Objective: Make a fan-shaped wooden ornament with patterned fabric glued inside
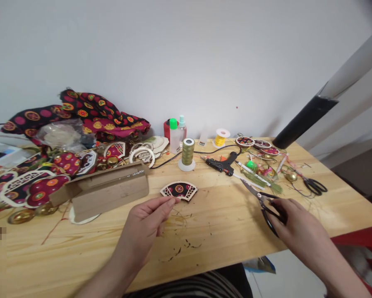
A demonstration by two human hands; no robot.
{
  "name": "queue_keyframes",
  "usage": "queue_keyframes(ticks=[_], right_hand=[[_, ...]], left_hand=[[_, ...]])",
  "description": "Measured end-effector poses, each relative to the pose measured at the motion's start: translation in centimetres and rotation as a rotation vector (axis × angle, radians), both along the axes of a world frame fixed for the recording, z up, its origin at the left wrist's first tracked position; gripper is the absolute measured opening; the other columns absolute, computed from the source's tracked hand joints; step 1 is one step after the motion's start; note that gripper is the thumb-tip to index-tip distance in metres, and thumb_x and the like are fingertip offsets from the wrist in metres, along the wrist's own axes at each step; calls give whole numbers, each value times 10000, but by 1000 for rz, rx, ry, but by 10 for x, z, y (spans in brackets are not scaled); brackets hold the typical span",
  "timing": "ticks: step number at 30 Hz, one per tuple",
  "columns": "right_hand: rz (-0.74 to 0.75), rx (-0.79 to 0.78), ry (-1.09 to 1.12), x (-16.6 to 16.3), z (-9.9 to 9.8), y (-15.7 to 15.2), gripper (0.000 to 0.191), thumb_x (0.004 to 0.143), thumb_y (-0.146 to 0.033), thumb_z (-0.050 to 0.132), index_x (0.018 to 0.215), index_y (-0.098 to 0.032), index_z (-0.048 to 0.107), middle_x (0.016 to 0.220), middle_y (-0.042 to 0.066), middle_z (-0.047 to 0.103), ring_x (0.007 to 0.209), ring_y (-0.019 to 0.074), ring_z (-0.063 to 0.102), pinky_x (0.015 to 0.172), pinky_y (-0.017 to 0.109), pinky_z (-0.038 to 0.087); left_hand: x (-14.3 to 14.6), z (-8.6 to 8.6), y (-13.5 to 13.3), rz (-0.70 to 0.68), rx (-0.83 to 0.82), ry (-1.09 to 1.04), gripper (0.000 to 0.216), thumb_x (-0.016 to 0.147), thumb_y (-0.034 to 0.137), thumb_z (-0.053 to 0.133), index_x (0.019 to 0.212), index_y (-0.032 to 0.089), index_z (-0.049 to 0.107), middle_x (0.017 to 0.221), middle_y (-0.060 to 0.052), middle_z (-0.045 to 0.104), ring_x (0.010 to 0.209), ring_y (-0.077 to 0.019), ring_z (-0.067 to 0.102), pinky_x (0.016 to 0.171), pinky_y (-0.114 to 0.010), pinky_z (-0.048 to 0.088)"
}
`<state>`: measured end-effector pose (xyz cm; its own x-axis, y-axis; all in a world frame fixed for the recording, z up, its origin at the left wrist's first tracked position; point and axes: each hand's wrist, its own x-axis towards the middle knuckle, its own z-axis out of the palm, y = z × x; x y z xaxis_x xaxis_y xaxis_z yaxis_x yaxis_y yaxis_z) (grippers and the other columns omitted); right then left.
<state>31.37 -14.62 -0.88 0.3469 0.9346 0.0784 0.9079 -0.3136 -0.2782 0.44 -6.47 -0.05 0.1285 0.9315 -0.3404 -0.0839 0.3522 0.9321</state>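
Observation:
Between thumb and fingers, my left hand (150, 217) pinches the lower edge of a fan-shaped ornament (179, 190). It has a pale cut-out wooden frame, with dark patterned fabric showing inside. My right hand (294, 217) grips the black handles of a pair of scissors (262, 198) near the table's right front. The blades point up and left, apart from the ornament. Dark fabric scraps (186, 245) lie on the wood below the ornament. Behind it stands a spool of olive thread (188, 153), and a black glue gun (222, 164) lies to the right of that.
A cardboard box (111, 188) sits left of my hands, before piled ornaments and patterned cloth (102, 109). Bottles (174, 138) and a yellow spool (220, 138) stand by the wall. Another pair of scissors (314, 186) lies right. A black tube (305, 122) leans at the back right.

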Motion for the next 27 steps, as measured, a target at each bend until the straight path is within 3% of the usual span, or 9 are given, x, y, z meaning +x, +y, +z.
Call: queue_keyframes(ticks=[2,4,7,12,19,23,27], right_hand=[[137,75,289,-19,10,-4,187,802,-328,535,923,-194,583,865,82,655,768,234,639,680,338,508],[303,45,561,-44,23,-6,129,790,-316,581,860,-209,559,831,49,641,758,206,622,650,288,498],[484,-2,709,-82,40,-4,266,686,-331,708,888,-221,574,861,28,634,753,194,577,633,264,472],[589,-176,686,-112,50,5,240,711,-361,744,807,-223,574,763,-28,609,688,146,516,614,227,398],[522,-249,531,-115,40,13,273,765,-455,689,791,-199,595,811,19,652,686,164,524,597,251,350],[530,-234,495,-119,39,18,279,784,-471,663,787,-203,586,804,18,651,678,160,520,595,250,342],[518,-175,467,-124,37,22,280,778,-468,667,770,-204,575,797,15,644,670,152,520,591,246,334]], left_hand=[[1,-1,0,-4,-3,10,405,627,472,788,847,132,768,463,75,373,449,-69,243,415,-201,175],[2,-3,-1,-19,-3,16,406,646,471,777,870,133,765,463,78,363,450,-69,235,418,-203,162],[1,-3,-3,-34,23,43,385,682,465,753,880,134,763,467,76,361,455,-68,227,427,-205,151],[-4,2,-4,-9,106,157,331,696,456,729,842,163,779,444,69,382,447,-76,256,420,-205,187],[-5,10,-7,-6,225,299,229,703,394,700,786,205,799,428,43,457,436,-108,346,424,-215,290],[-2,13,-8,-77,252,279,208,705,380,681,772,226,804,543,-5,636,602,-184,580,620,-249,468],[-1,12,-8,-141,256,271,231,723,383,659,809,226,805,776,-40,754,840,-262,664,786,-292,489]])
